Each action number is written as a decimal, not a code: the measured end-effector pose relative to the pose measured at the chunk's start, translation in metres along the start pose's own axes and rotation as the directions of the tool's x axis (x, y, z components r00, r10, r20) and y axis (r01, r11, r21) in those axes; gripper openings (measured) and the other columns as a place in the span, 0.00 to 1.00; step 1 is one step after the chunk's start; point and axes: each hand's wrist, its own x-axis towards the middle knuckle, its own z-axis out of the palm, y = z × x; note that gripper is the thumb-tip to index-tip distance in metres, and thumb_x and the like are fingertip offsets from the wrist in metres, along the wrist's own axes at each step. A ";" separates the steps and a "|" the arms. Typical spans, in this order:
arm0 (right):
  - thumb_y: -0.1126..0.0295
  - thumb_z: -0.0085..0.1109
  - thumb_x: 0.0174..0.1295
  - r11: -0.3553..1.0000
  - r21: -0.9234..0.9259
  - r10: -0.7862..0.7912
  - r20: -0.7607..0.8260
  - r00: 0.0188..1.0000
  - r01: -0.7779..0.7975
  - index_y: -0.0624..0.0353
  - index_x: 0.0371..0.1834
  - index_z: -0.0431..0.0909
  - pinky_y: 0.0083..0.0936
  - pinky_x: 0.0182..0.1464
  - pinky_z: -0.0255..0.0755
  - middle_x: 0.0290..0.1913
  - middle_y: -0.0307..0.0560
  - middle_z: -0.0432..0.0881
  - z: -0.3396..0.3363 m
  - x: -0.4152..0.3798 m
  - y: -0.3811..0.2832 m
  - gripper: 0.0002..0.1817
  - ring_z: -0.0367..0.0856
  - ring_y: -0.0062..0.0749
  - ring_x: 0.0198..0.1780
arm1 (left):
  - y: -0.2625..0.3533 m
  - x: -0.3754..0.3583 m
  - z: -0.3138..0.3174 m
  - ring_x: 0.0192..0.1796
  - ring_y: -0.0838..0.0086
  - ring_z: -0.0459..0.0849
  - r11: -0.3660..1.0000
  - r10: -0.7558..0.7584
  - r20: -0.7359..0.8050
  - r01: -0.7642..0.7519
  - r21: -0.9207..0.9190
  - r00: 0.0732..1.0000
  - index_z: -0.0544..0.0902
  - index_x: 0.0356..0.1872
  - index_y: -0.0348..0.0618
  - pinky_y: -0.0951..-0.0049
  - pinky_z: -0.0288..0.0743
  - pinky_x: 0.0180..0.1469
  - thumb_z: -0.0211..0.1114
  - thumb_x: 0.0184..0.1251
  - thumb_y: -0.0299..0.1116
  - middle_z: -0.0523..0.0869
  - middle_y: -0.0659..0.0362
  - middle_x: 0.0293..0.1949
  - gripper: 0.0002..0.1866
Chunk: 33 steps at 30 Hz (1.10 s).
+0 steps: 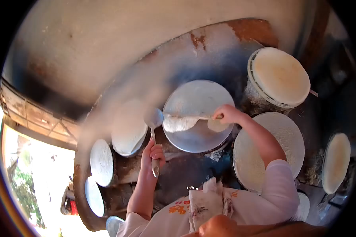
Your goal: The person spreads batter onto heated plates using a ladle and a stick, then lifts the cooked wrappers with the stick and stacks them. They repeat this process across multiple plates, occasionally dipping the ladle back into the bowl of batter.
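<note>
My left hand [152, 154] is closed round the handle of a metal ladle [153, 117]. The ladle's bowl is up, just left of a round griddle [203, 94] in the middle of the view. My right hand [228, 114] is closed on one end of a thin, straight spreader [201, 117] that reaches left across the griddle. White batter [180, 123] lies along the spreader's left half, on the griddle's left side. A small pale round patch [218, 125] shows just below my right hand.
A griddle with a pale pancake [269, 146] is close on the right, partly behind my right arm. A browned pancake [281, 75] lies on a raised round stand at upper right. Several white rounds [101, 162] line the left edge of the curved stove. Steam drifts over the left side.
</note>
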 end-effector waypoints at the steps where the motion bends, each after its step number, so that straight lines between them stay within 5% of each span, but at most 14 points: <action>1: 0.73 0.64 0.39 0.997 0.005 -0.072 -0.048 0.996 0.072 0.51 0.34 0.86 0.28 0.37 0.73 0.35 0.47 0.84 -0.003 0.004 0.005 0.15 0.81 0.35 0.33 | 0.006 0.011 0.005 0.13 0.85 0.61 1.000 -0.012 0.014 0.012 0.001 1.000 0.63 0.17 0.50 0.82 0.58 0.18 0.47 0.74 0.45 0.61 0.70 0.13 0.22; 5: 0.76 0.62 0.40 0.965 0.190 0.183 -0.004 0.983 -0.179 0.55 0.36 0.84 0.29 0.39 0.73 0.35 0.46 0.84 -0.028 -0.070 -0.010 0.16 0.82 0.36 0.36 | -0.009 -0.023 0.015 0.12 0.86 0.59 0.997 -0.066 0.065 0.067 -0.023 0.996 0.62 0.17 0.51 0.82 0.56 0.15 0.49 0.73 0.40 0.61 0.71 0.12 0.20; 6: 0.78 0.60 0.41 0.998 0.056 0.002 -0.237 0.971 0.012 0.57 0.37 0.84 0.30 0.42 0.73 0.36 0.44 0.84 -0.010 -0.069 0.000 0.16 0.82 0.38 0.40 | -0.002 -0.013 0.015 0.11 0.86 0.58 0.997 -0.078 0.105 0.078 0.002 0.991 0.62 0.17 0.51 0.82 0.57 0.15 0.49 0.73 0.39 0.61 0.71 0.11 0.20; 12: 0.79 0.59 0.42 0.959 -0.282 -0.067 -0.250 0.966 -0.006 0.55 0.35 0.84 0.35 0.46 0.72 0.41 0.43 0.82 0.055 -0.078 -0.049 0.14 0.79 0.42 0.44 | 0.003 0.024 0.028 0.11 0.86 0.61 1.000 -0.014 0.103 0.016 -0.013 0.995 0.63 0.19 0.48 0.84 0.60 0.14 0.47 0.73 0.34 0.62 0.69 0.12 0.17; 15: 0.82 0.61 0.42 0.925 -0.376 -0.064 -0.308 0.949 -0.060 0.57 0.37 0.83 0.32 0.43 0.74 0.38 0.44 0.83 0.079 -0.142 -0.095 0.15 0.80 0.37 0.42 | 0.015 -0.038 0.032 0.10 0.85 0.61 0.960 -0.275 0.292 0.277 0.035 0.916 0.62 0.19 0.48 0.83 0.61 0.15 0.46 0.74 0.37 0.61 0.69 0.12 0.19; 17: 0.85 0.61 0.45 0.975 0.202 0.197 -0.570 0.798 -0.096 0.61 0.39 0.82 0.25 0.38 0.74 0.36 0.45 0.83 0.139 -0.143 -0.125 0.16 0.82 0.29 0.38 | 0.026 -0.064 0.038 0.10 0.85 0.60 0.968 -0.244 0.377 0.202 0.146 0.893 0.62 0.18 0.48 0.83 0.62 0.15 0.44 0.75 0.41 0.60 0.68 0.11 0.21; 18: 0.86 0.60 0.47 0.893 0.434 0.369 -0.561 0.741 -0.116 0.63 0.43 0.79 0.20 0.34 0.73 0.39 0.44 0.83 0.180 -0.107 -0.133 0.18 0.81 0.24 0.34 | 0.042 -0.074 0.033 0.10 0.85 0.60 0.965 -0.227 0.375 0.155 0.212 0.899 0.62 0.18 0.48 0.83 0.62 0.15 0.44 0.75 0.41 0.60 0.69 0.11 0.21; 20: 0.76 0.60 0.56 0.482 0.868 0.624 -0.249 0.741 -0.114 0.61 0.56 0.69 0.18 0.30 0.70 0.45 0.45 0.82 0.226 -0.020 -0.191 0.23 0.79 0.23 0.32 | 0.062 -0.086 0.022 0.10 0.85 0.61 0.943 -0.159 0.356 0.035 0.331 0.921 0.62 0.18 0.48 0.83 0.61 0.15 0.43 0.76 0.42 0.59 0.69 0.11 0.22; 23: 0.68 0.54 0.65 0.388 0.913 0.632 -0.363 0.685 0.125 0.58 0.56 0.65 0.20 0.21 0.65 0.44 0.51 0.82 0.326 0.116 -0.158 0.18 0.74 0.22 0.22 | 0.105 -0.099 0.013 0.10 0.85 0.61 0.938 -0.286 0.378 0.177 0.297 0.881 0.62 0.17 0.48 0.82 0.60 0.14 0.45 0.76 0.42 0.60 0.69 0.11 0.22; 25: 0.66 0.52 0.67 0.293 0.920 0.700 -0.391 0.598 0.258 0.57 0.55 0.63 0.22 0.17 0.62 0.38 0.49 0.81 0.367 0.150 -0.145 0.17 0.70 0.23 0.18 | 0.119 -0.113 0.006 0.10 0.85 0.61 0.959 -0.223 0.358 0.139 0.246 0.906 0.63 0.18 0.47 0.82 0.60 0.13 0.46 0.75 0.43 0.60 0.69 0.12 0.22; 27: 0.65 0.49 0.69 0.184 0.934 0.793 -0.326 0.515 0.307 0.50 0.57 0.61 0.21 0.16 0.57 0.28 0.40 0.71 0.389 0.141 -0.166 0.16 0.63 0.19 0.16 | 0.134 -0.139 0.001 0.10 0.85 0.61 0.955 -0.222 0.326 0.137 0.264 0.919 0.64 0.19 0.46 0.83 0.61 0.13 0.46 0.76 0.42 0.60 0.69 0.13 0.21; 29: 0.65 0.49 0.69 0.242 0.896 0.771 -0.410 0.487 0.372 0.45 0.60 0.60 0.20 0.15 0.53 0.27 0.37 0.68 0.409 0.109 -0.186 0.17 0.59 0.17 0.15 | 0.145 -0.152 -0.004 0.11 0.86 0.62 0.940 -0.226 0.322 0.119 0.319 0.919 0.67 0.24 0.45 0.83 0.60 0.13 0.45 0.76 0.42 0.62 0.68 0.15 0.18; 33: 0.68 0.53 0.68 0.297 0.894 0.894 -0.384 0.232 0.334 0.44 0.58 0.66 0.18 0.14 0.49 0.23 0.35 0.67 0.401 0.061 -0.219 0.16 0.57 0.15 0.15 | 0.156 -0.163 -0.012 0.12 0.86 0.62 0.925 -0.300 0.324 0.190 0.328 0.897 0.75 0.36 0.48 0.83 0.59 0.13 0.44 0.77 0.40 0.62 0.68 0.16 0.13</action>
